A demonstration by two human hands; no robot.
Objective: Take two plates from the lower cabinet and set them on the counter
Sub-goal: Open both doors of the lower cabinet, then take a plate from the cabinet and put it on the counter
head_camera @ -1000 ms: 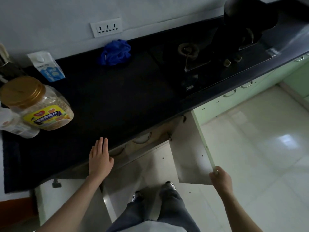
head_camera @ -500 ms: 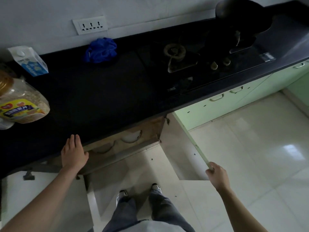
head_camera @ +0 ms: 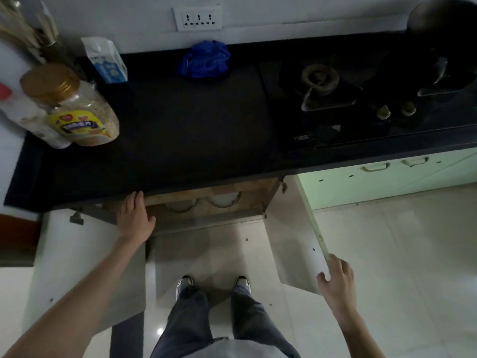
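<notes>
Clerk: Item one, plates?
Checker: Two pale plates (head_camera: pixel 223 200), only their rims showing, sat side by side in the open lower cabinet (head_camera: pixel 268 188), just under the front of the desk (head_camera: pixel 180 130).
Clerk: Hands?
Checker: The left hand (head_camera: pixel 135 220) was empty, with its fingers straight and their tips at the desk's front lip. The right hand (head_camera: pixel 336 280), well apart from it, held the free edge of the right cabinet door (head_camera: pixel 291 241), thumb on the inner face.
Clerk: Desk contents?
Checker: Gold-lidded jar (head_camera: pixel 77 109), milk carton (head_camera: pixel 107 60), blue cloth (head_camera: pixel 205 59), gas hob (head_camera: pixel 335 94), dark wok (head_camera: pixel 444 29).
</notes>
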